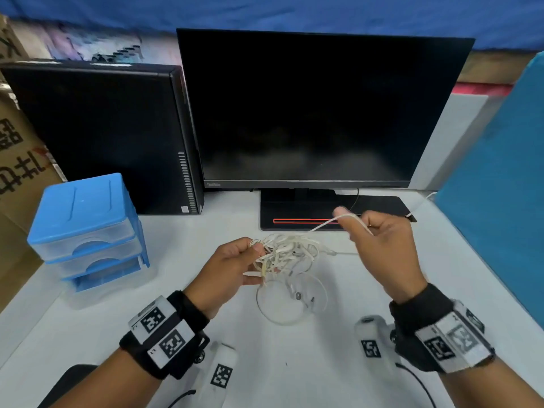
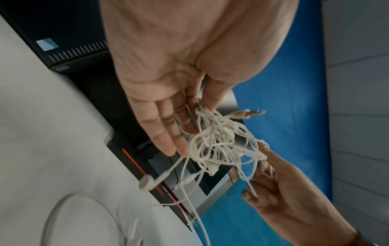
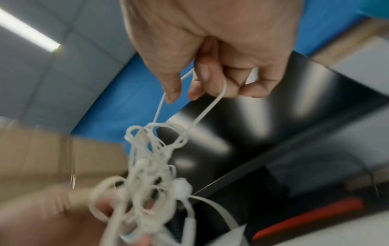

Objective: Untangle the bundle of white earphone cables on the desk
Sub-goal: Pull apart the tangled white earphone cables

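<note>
Holding the tangled bundle of white earphone cables point(image 1: 287, 254) above the white desk point(image 1: 88, 319), the left hand point(image 1: 232, 265) pinches the top of the knot between thumb and forefinger; in the left wrist view its remaining fingers point(image 2: 166, 133) lie nearly straight beside the tangle, not wrapped round it. The right hand point(image 1: 382, 245) is raised to the right of the bundle, its fingers curled, with one cable loop point(image 3: 210, 106) drawn out of the knot and hooked round them; in the right wrist view the loop passes between the curled fingers point(image 3: 202, 78) and both its runs lead back down into the tangle. The two hands are apart, joined only by this strand.

An earbud point(image 2: 147, 183) and a slack strand hang below the left fingertips. A jack plug point(image 2: 246, 114) projects from the upper side of the knot, just past the left thumb. Further loose loops point(image 1: 291, 301) lie on the desk beneath the hands.

Beyond the fingers stands a dark monitor point(image 1: 309, 113) on its base. A black computer tower point(image 1: 97, 134) and a blue drawer unit point(image 1: 85, 228) stand well to the left of the left hand.
</note>
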The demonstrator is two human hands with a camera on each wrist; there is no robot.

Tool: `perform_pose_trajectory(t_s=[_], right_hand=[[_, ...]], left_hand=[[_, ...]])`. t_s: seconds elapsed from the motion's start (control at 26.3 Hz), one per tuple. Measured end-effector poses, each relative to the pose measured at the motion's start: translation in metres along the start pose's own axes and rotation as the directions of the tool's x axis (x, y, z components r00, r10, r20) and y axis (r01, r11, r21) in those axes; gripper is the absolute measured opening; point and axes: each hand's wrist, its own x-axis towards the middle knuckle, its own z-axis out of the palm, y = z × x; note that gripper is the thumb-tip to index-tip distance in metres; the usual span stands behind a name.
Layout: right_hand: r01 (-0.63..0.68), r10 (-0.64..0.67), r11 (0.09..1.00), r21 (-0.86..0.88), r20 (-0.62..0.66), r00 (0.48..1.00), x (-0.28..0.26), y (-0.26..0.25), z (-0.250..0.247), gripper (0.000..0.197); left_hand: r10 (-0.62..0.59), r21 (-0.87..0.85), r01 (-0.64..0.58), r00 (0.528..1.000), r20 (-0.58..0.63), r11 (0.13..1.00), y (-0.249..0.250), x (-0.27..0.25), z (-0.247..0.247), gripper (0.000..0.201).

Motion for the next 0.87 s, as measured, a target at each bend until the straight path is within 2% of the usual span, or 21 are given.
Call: perform_pose_trajectory(t_s=[0.04, 0.08, 0.11, 0.15, 0.19, 0.23, 0.27, 0.3, 0.34, 0.38, 0.42, 0.49, 0.53, 0.57, 0.61, 0.65, 0.68, 0.76, 0.8, 0.84, 0.87], right_hand=[[-0.145, 0.146, 0.982, 0.119, -0.001, 0.989, 0.003, 0.001, -0.001, 0.061], [-0.293, 0.296, 0.910, 0.292, 0.035, 0.955, 0.007, 0.004, -0.004, 0.059], [-0.384, 0.391, 0.789, 0.479, 0.090, 0.916, 0.012, 0.006, -0.006, 0.050], [-0.416, 0.428, 0.681, 0.602, 0.134, 0.894, 0.016, 0.007, -0.010, 0.037], [-0.403, 0.419, 0.649, 0.645, 0.139, 0.897, 0.020, 0.010, -0.014, 0.027], [-0.341, 0.365, 0.700, 0.627, 0.096, 0.926, 0.022, 0.014, -0.016, 0.023], [-0.224, 0.255, 0.823, 0.522, 0.012, 0.967, 0.021, 0.014, -0.016, 0.020], [-0.081, 0.105, 0.948, 0.307, -0.062, 0.992, 0.019, 0.016, -0.015, 0.014], [0.030, -0.024, 0.997, 0.071, -0.083, 0.996, 0.015, 0.017, -0.012, 0.009], [0.083, -0.094, 0.988, -0.130, -0.084, 0.992, 0.012, 0.020, -0.009, 0.022], [0.073, -0.093, 0.975, -0.211, -0.083, 0.992, 0.011, 0.026, -0.006, 0.040], [-0.128, 0.129, 0.992, 0.010, -0.123, 0.984, 0.013, 0.024, -0.005, 0.062], [-0.262, 0.291, 0.941, 0.215, -0.114, 0.950, 0.016, 0.022, -0.007, 0.060], [-0.347, 0.415, 0.838, 0.421, -0.080, 0.906, 0.020, 0.023, -0.010, 0.049], [-0.383, 0.487, 0.721, 0.578, -0.029, 0.873, 0.025, 0.022, -0.015, 0.035], [-0.383, 0.500, 0.660, 0.647, 0.002, 0.866, 0.028, 0.022, -0.020, 0.024], [-0.347, 0.465, 0.674, 0.652, -0.009, 0.885, 0.031, 0.025, -0.024, 0.025], [-0.154, 0.235, 0.870, 0.469, -0.119, 0.965, 0.029, 0.025, -0.024, 0.026], [-0.039, 0.087, 0.962, 0.270, -0.166, 0.982, 0.025, 0.025, -0.022, 0.014], [0.026, -0.012, 0.997, 0.079, -0.173, 0.985, 0.021, 0.022, -0.019, 0.011], [0.043, -0.061, 0.994, -0.102, -0.180, 0.982, 0.020, 0.024, -0.017, 0.030]], left_hand=[[-0.011, -0.007, 0.011, 1.000, -0.004, 1.000, -0.001, 0.000, -0.001, 0.022], [-0.028, -0.025, 0.028, 0.999, -0.022, 0.999, -0.002, 0.001, -0.003, 0.021], [-0.049, -0.048, 0.047, 0.998, -0.049, 0.998, -0.004, 0.002, -0.007, 0.019], [-0.071, -0.077, 0.065, 0.995, -0.075, 0.995, -0.005, 0.004, -0.012, 0.017], [-0.091, -0.107, 0.081, 0.991, -0.094, 0.991, -0.006, 0.006, -0.019, 0.016], [-0.109, -0.132, 0.094, 0.988, -0.106, 0.987, -0.006, 0.009, -0.024, 0.017], [-0.121, -0.147, 0.104, 0.986, -0.116, 0.984, -0.006, 0.010, -0.028, 0.019], [-0.126, -0.157, 0.106, 0.984, -0.126, 0.982, -0.006, 0.012, -0.031, 0.018], [-0.125, -0.163, 0.103, 0.983, -0.131, 0.981, -0.005, 0.012, -0.031, 0.017], [-0.122, -0.164, 0.100, 0.983, -0.133, 0.981, -0.004, 0.013, -0.031, 0.016], [-0.120, -0.154, 0.099, 0.984, -0.132, 0.983, -0.003, 0.012, -0.030, 0.016], [-0.115, -0.123, 0.098, 0.984, -0.140, 0.988, -0.002, 0.012, -0.029, 0.017], [-0.114, -0.117, 0.097, 0.982, -0.153, 0.988, -0.002, 0.012, -0.030, 0.017], [-0.117, -0.122, 0.097, 0.979, -0.169, 0.988, -0.002, 0.013, -0.033, 0.018], [-0.123, -0.135, 0.098, 0.975, -0.188, 0.986, -0.002, 0.014, -0.036, 0.019], [-0.130, -0.150, 0.100, 0.970, -0.203, 0.984, -0.002, 0.015, -0.041, 0.021], [-0.138, -0.159, 0.105, 0.967, -0.213, 0.982, -0.003, 0.017, -0.045, 0.023], [-0.150, -0.155, 0.118, 0.964, -0.221, 0.981, -0.005, 0.019, -0.051, 0.028], [-0.153, -0.141, 0.122, 0.961, -0.231, 0.982, -0.006, 0.020, -0.052, 0.029], [-0.154, -0.125, 0.126, 0.956, -0.248, 0.984, -0.006, 0.021, -0.052, 0.028], [-0.153, -0.112, 0.127, 0.952, -0.266, 0.986, -0.007, 0.022, -0.052, 0.025]])
